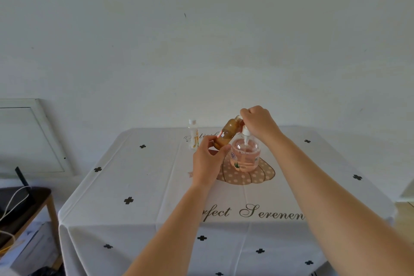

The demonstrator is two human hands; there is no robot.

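Observation:
I hold a small brown bottle (226, 133) tilted above the table, with its mouth pointing up and to the right. My left hand (208, 161) grips its lower end between thumb and fingers. My right hand (257, 122) is curled at the bottle's neck with the thumb against it. Whatever is inside that fist is hidden. Just below the brown bottle, a clear pump bottle of pink liquid (246, 157) stands upright on the table, its white pump head under my right hand.
A slim clear bottle with a white cap (193, 133) stands behind my left hand. The table (134, 177) has a white cloth with black clovers and lettering. At the left are a dark stool with cables (24, 204) and a framed panel against the wall (29, 139).

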